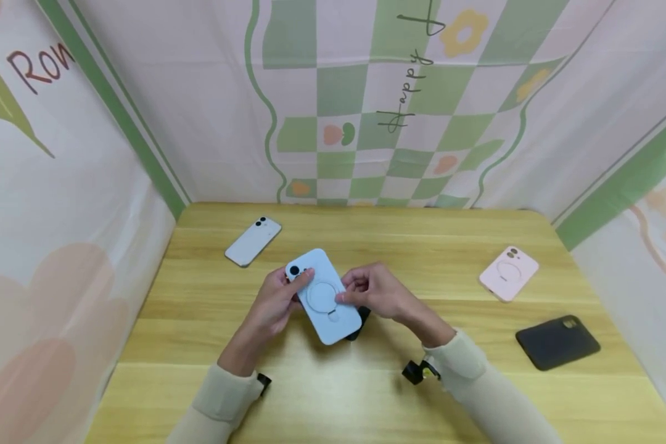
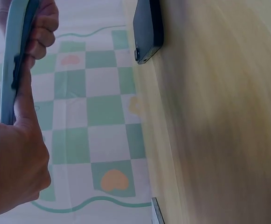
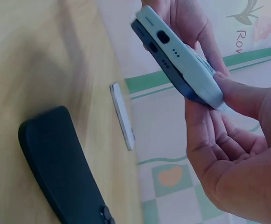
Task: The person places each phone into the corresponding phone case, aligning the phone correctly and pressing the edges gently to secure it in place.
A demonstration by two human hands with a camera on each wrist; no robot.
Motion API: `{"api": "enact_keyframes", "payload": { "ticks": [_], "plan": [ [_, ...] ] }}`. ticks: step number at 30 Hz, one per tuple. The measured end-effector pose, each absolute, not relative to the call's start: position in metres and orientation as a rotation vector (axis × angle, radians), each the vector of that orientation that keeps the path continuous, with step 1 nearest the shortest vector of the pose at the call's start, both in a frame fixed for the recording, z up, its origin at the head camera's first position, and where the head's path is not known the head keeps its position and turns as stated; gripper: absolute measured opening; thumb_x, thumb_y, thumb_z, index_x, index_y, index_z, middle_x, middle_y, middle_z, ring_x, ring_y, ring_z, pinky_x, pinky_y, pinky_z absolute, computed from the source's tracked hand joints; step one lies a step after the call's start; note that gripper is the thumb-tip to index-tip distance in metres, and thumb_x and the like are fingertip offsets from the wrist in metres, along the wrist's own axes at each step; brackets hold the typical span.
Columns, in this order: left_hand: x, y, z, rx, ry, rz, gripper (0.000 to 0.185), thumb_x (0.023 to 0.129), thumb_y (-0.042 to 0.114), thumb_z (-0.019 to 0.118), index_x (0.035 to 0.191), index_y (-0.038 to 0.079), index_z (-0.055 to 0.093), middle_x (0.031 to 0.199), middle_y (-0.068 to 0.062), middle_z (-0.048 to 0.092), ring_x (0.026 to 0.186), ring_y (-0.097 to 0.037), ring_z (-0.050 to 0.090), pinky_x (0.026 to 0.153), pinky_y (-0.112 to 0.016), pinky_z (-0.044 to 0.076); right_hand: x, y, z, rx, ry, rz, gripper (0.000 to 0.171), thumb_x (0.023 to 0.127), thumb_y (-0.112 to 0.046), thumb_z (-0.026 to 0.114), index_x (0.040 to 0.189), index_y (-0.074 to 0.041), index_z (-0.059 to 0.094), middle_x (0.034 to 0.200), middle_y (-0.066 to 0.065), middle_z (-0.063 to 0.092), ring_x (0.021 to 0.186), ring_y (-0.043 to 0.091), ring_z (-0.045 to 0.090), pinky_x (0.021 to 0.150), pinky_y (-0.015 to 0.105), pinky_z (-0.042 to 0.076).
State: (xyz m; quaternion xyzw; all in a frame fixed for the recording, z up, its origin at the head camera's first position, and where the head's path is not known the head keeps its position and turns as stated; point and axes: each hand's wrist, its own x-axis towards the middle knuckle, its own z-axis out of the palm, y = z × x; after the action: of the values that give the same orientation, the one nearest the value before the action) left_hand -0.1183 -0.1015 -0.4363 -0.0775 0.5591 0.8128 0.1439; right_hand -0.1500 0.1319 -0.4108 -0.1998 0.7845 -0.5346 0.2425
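Both hands hold a light blue phone case (image 1: pixel 323 327) above the middle of the table, its ringed back facing up. A dark phone (image 3: pixel 172 77) sits against its inner side; in the right wrist view a gap shows between their edges at the port end. My left hand (image 1: pixel 272 302) grips the camera end, thumb on the back beside the lenses and fingers underneath. My right hand (image 1: pixel 380 293) pinches the long edge, thumb on the back near the ring. Below, another dark phone (image 3: pixel 60 154) lies on the table, mostly hidden by the case in the head view.
A white phone (image 1: pixel 252 242) lies at the back left of the wooden table (image 1: pixel 311 394). On the right are a pink phone case (image 1: pixel 509 274) with a ring and, nearer, a black phone case (image 1: pixel 557 342). Patterned curtains (image 1: pixel 344 166) stand behind and at the sides.
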Motion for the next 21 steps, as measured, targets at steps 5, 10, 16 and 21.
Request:
{"api": "enact_keyframes", "payload": {
  "ticks": [5,10,16,21],
  "plan": [
    [-0.116,-0.105,-0.436,-0.160,1.642,2.264,0.039,0.106,0.011,0.065,0.140,-0.007,0.060,0.129,-0.022,0.068,0.105,-0.021,0.074,0.093,-0.037,0.063,-0.151,0.136,-0.404,-0.685,2.142,-1.331,0.010,0.094,-0.006,0.080,0.100,0.001,0.077,0.083,0.006,0.075,0.072,0.016,0.067,0.063,0.029,0.061],
    [-0.116,-0.106,-0.441,-0.055,1.737,2.155,0.035,0.104,0.011,0.069,0.132,-0.011,0.065,0.114,-0.017,0.075,0.095,-0.018,0.075,0.086,-0.032,0.065,-0.153,0.140,-0.399,-0.796,2.129,-1.232,0.007,0.092,-0.006,0.083,0.095,-0.001,0.080,0.082,0.003,0.073,0.071,0.012,0.063,0.062,0.021,0.054],
    [-0.113,-0.103,-0.442,-0.114,1.843,2.150,0.029,0.106,0.014,0.066,0.128,-0.005,0.069,0.115,-0.014,0.074,0.099,-0.017,0.072,0.092,-0.033,0.063,-0.155,0.141,-0.398,-0.794,2.238,-1.183,0.012,0.092,-0.012,0.084,0.098,-0.003,0.080,0.086,0.000,0.076,0.076,0.013,0.069,0.066,0.024,0.059],
    [-0.114,-0.101,-0.442,-0.206,1.845,2.283,0.030,0.106,0.011,0.066,0.130,-0.007,0.068,0.118,-0.019,0.071,0.101,-0.017,0.070,0.092,-0.030,0.062,-0.154,0.146,-0.402,-0.689,2.306,-1.244,0.014,0.095,-0.014,0.082,0.102,-0.002,0.080,0.087,0.003,0.078,0.077,0.015,0.072,0.067,0.025,0.061]
  ]
}}
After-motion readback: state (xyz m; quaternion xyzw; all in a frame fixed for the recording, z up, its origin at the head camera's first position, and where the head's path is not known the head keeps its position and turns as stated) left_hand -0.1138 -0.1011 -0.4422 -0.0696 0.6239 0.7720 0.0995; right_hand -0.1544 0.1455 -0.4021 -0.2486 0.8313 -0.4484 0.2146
